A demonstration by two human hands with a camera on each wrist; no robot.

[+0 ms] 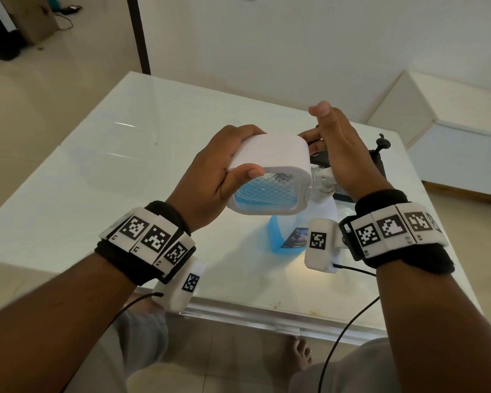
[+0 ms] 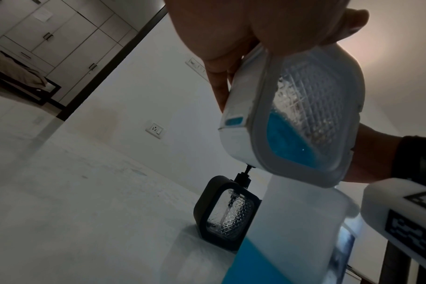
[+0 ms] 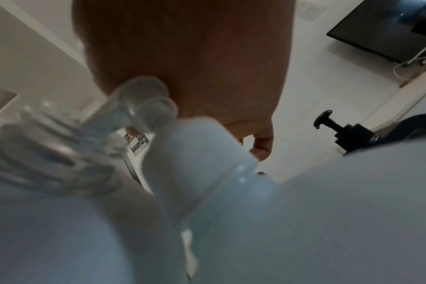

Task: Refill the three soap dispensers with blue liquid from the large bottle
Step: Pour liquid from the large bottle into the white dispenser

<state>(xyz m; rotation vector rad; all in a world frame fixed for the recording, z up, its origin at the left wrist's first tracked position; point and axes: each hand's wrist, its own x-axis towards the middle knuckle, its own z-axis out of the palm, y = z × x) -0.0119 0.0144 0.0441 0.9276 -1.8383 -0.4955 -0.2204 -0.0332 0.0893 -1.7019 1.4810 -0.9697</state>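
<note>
Holding the white soap dispenser (image 1: 270, 177) tipped sideways above the counter (image 1: 125, 154), the left hand (image 1: 210, 177) wraps its body while the right hand (image 1: 343, 154) works at its pump end; that grip is hidden.

Left wrist view: it is partly blue, the black dispenser (image 2: 227, 213) empty.

Right wrist view: the large bottle (image 3: 304, 221) looms, blurred. Next, probably seating the pump.

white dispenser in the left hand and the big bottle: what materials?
White dispenser: looks like matte opaque plastic framing a clear diamond-embossed window, plastic or glass, with blue liquid showing through. Large bottle: likely translucent, milky plastic; the blue liquid level shows through its wall.
</note>
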